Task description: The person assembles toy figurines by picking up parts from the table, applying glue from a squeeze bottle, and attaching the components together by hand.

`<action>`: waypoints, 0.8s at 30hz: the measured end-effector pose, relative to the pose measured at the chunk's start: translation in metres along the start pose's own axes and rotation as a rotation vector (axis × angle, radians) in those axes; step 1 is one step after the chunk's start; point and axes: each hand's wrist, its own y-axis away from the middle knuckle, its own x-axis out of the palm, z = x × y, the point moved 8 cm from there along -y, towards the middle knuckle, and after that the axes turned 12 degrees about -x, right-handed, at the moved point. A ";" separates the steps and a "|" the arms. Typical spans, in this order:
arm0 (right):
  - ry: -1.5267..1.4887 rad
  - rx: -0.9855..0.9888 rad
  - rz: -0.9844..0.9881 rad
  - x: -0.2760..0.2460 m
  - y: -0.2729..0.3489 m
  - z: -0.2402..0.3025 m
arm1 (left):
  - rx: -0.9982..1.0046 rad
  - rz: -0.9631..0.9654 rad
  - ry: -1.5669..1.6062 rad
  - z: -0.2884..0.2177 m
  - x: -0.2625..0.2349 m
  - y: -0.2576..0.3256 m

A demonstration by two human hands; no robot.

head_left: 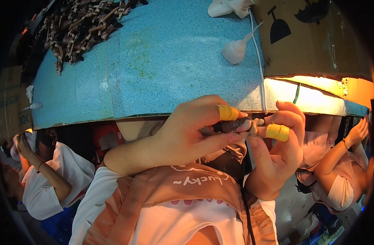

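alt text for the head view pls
A person's left hand and right hand, each with a yellow finger wrap, hold a small dark and tan piece at a blue tabletop. Beyond are a heap of small pieces, a white bottle and a cardboard box.

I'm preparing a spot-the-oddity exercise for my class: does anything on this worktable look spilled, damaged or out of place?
Yes: yellow-green smudges mark the blue tabletop, between the pile of small dark pieces and the white nozzle bottle. They look odd against its speckled blue; what left them is unclear.
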 end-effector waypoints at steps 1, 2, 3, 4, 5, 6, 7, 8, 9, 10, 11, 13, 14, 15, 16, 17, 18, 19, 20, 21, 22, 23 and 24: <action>-0.004 -0.007 0.009 0.002 0.000 0.001 | -0.014 0.008 -0.010 0.001 0.000 0.000; -0.006 -0.007 0.010 0.002 0.001 0.002 | -0.016 0.006 -0.010 0.002 0.000 0.001; 0.065 -0.039 0.023 0.001 0.002 0.006 | -0.043 0.023 0.020 0.004 0.000 0.001; 0.138 -0.071 0.035 0.001 0.002 0.009 | -0.069 0.041 0.049 0.005 0.001 0.002; 0.136 -0.072 0.036 0.001 0.003 0.010 | -0.070 0.039 0.049 0.004 0.001 0.001; 0.210 -0.165 0.058 0.004 0.002 0.017 | -0.068 0.037 0.082 0.001 0.000 0.001; 0.283 -0.258 0.079 0.006 0.002 0.024 | -0.066 0.034 0.114 -0.002 0.000 0.000; 0.319 -0.309 0.047 0.008 0.002 0.029 | -0.066 0.030 0.113 -0.004 -0.002 0.000; 0.315 -0.312 0.047 0.009 0.003 0.029 | -0.054 0.075 0.133 -0.006 -0.002 0.000; 0.328 -0.324 0.029 0.010 0.004 0.031 | -0.045 0.117 0.153 -0.007 -0.001 0.001; 0.340 -0.337 0.011 0.010 0.005 0.033 | -0.047 0.111 0.152 -0.004 -0.002 0.001; 0.284 -0.267 0.037 0.012 0.008 0.029 | -0.001 0.077 0.071 -0.002 -0.002 0.001; 0.105 -0.141 0.006 0.011 0.008 0.019 | -0.005 0.073 0.070 -0.001 -0.002 0.001; -0.072 -0.013 -0.023 0.012 0.009 0.009 | 0.017 0.058 0.042 -0.002 -0.002 0.002; -0.075 -0.019 0.021 0.010 0.005 0.009 | 0.042 0.045 0.018 -0.005 -0.002 0.003; -0.074 -0.018 0.025 0.011 0.006 0.008 | 0.042 0.045 0.021 -0.005 -0.001 0.004; -0.013 -0.047 0.011 0.011 0.006 0.008 | 0.060 0.027 0.015 -0.006 -0.001 0.005; 0.046 -0.077 -0.005 0.010 0.006 0.009 | 0.079 0.009 0.005 -0.007 -0.001 0.006; 0.045 -0.076 -0.004 0.009 0.006 0.009 | 0.078 0.008 0.006 -0.006 -0.001 0.006; 0.112 -0.102 0.020 0.009 0.004 0.013 | 0.091 0.010 -0.017 -0.006 -0.001 0.006; 0.180 -0.129 0.044 0.008 0.003 0.016 | 0.106 0.012 -0.038 -0.007 0.000 0.006; 0.180 -0.127 0.045 0.007 0.001 0.017 | 0.105 0.013 -0.037 -0.007 0.000 0.006; 0.232 -0.162 0.076 0.009 0.000 0.021 | 0.109 0.019 -0.045 -0.007 0.001 0.006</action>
